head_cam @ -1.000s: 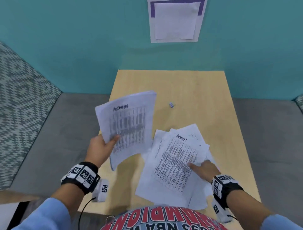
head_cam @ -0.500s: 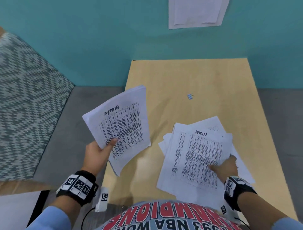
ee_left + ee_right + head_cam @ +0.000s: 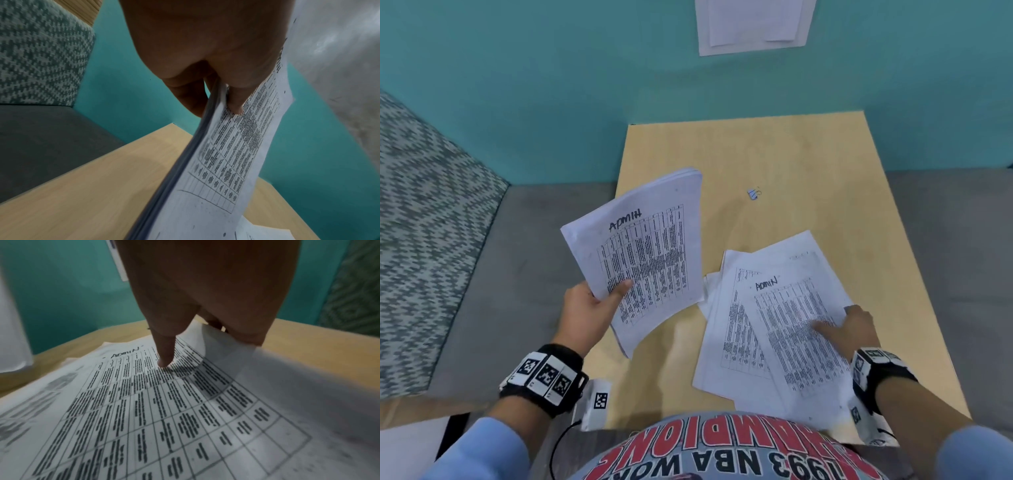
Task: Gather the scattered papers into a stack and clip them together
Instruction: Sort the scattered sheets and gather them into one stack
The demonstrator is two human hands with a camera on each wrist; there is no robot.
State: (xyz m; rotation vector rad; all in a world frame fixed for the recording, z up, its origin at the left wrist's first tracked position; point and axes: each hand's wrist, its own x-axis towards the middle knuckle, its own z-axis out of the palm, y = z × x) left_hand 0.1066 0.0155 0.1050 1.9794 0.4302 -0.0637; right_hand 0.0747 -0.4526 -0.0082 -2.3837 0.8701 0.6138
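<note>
My left hand holds a gathered stack of printed sheets above the table's left side, thumb on top and fingers beneath; the left wrist view shows the stack's edge pinched that way. The loose papers lie fanned on the wooden table at the front right. My right hand pinches the top "Admin" sheet at its right edge. In the right wrist view the thumb presses this sheet and its edge curls up over the fingers. A small binder clip lies alone further back.
A grey bench seat runs along both sides of the table, with a patterned cushion at the left. The teal wall behind carries a pinned paper. My torso is against the table's near edge.
My right hand has moved to the top sheet's right edge and slid that sheet askew, to the right of the pile. The left hand still holds its stack raised.
</note>
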